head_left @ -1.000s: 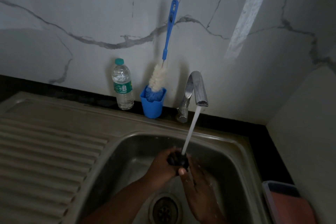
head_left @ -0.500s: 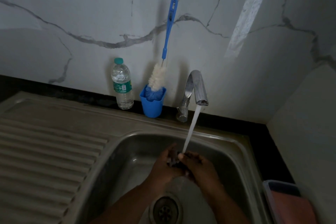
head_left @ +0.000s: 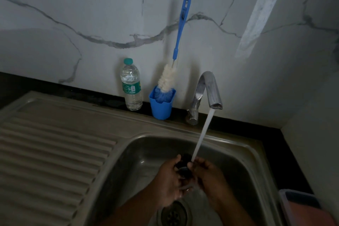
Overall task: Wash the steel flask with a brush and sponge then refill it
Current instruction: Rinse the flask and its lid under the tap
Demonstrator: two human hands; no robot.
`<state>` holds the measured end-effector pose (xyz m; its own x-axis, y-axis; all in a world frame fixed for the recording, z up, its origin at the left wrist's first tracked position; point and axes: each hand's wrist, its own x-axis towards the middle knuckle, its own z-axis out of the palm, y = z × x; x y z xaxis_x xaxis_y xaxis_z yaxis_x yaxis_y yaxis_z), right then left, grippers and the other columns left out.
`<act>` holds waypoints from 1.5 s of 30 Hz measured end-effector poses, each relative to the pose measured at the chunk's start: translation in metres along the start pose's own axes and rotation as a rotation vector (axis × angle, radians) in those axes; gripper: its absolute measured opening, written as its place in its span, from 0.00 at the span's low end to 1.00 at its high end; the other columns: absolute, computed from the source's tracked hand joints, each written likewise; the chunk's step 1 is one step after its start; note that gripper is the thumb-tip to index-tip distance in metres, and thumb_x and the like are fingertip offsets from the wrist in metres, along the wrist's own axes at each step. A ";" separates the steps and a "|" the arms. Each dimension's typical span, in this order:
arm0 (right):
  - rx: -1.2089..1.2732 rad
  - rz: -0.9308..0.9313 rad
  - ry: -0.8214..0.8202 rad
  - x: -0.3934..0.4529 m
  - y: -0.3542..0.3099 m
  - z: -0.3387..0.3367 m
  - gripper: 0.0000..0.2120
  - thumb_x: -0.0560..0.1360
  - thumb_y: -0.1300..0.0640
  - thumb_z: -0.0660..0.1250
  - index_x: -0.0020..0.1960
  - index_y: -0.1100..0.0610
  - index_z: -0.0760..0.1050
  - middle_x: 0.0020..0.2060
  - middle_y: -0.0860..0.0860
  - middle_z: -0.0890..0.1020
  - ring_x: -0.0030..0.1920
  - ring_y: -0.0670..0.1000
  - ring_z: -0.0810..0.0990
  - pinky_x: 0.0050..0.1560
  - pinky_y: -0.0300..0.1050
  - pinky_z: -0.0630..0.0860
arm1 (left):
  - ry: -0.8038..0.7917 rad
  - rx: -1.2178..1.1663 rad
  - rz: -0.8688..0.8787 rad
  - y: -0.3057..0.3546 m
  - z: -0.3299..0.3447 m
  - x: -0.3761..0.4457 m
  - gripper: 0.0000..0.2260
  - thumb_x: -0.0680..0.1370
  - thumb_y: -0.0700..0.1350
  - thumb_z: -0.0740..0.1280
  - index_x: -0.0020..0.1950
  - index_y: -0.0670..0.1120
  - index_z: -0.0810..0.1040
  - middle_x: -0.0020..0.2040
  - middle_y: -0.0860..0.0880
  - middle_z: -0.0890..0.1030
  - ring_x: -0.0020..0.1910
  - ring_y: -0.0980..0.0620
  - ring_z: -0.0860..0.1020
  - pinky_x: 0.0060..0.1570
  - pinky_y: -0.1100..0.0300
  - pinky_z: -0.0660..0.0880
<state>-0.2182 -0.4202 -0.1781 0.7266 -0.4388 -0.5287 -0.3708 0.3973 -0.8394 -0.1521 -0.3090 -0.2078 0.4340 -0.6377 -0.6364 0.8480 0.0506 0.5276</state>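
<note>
A: Where are the hands, taking the tap (head_left: 207, 95) as the mark?

B: Both are below its spout, down in the steel sink (head_left: 244, 154), right where the stream of water (head_left: 201, 134) lands. The left hand (head_left: 169, 183) curls its fingers round a small dark object (head_left: 184, 166), and the right hand (head_left: 209, 176) pinches the same piece from the other side with thumb and fingertips.

A: Is that the flask?

B: I cannot tell. It is small, dark and round, half hidden between the fingers; it could be a cap or lid, but the light is too dim to say.

A: And the brush?

B: The bottle brush (head_left: 178, 42) stands just left of the tap, head down in a blue cup (head_left: 161, 107), its blue handle leaning on the marble wall. Left of the cup, almost touching it, stands a clear plastic water bottle (head_left: 131, 86) with a green cap.

A: Anything else?

B: The drain (head_left: 173, 215) lies below the hands. Left of the basin runs the ribbed draining board (head_left: 55, 152). Far right of the tap, at the lower corner, sits a container (head_left: 300, 209) with something reddish in it.
</note>
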 end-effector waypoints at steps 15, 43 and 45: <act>-0.533 -0.566 0.347 -0.033 0.023 0.006 0.28 0.68 0.63 0.75 0.57 0.39 0.68 0.51 0.32 0.73 0.53 0.23 0.68 0.55 0.24 0.65 | -0.019 -0.258 0.046 0.003 0.030 0.018 0.13 0.72 0.47 0.63 0.40 0.37 0.79 0.35 0.41 0.77 0.32 0.45 0.76 0.34 0.57 0.72; -0.740 -0.204 0.141 -0.047 0.002 -0.002 0.09 0.71 0.52 0.74 0.41 0.42 0.75 0.40 0.37 0.79 0.42 0.30 0.78 0.44 0.25 0.70 | 0.192 0.216 0.083 0.011 0.005 0.000 0.16 0.81 0.56 0.62 0.55 0.45 0.81 0.49 0.47 0.80 0.44 0.49 0.76 0.44 0.58 0.71; -0.903 -0.151 0.190 -0.055 0.004 -0.001 0.10 0.69 0.43 0.73 0.48 0.43 0.77 0.48 0.43 0.82 0.51 0.42 0.80 0.53 0.37 0.72 | 0.250 0.301 0.060 0.006 -0.014 -0.005 0.14 0.79 0.57 0.63 0.52 0.48 0.79 0.47 0.49 0.77 0.41 0.52 0.72 0.43 0.59 0.67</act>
<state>-0.2602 -0.3952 -0.1530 0.7263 -0.5910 -0.3511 -0.6473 -0.4163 -0.6385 -0.1445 -0.2953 -0.2090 0.5725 -0.4314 -0.6972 0.7077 -0.1694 0.6859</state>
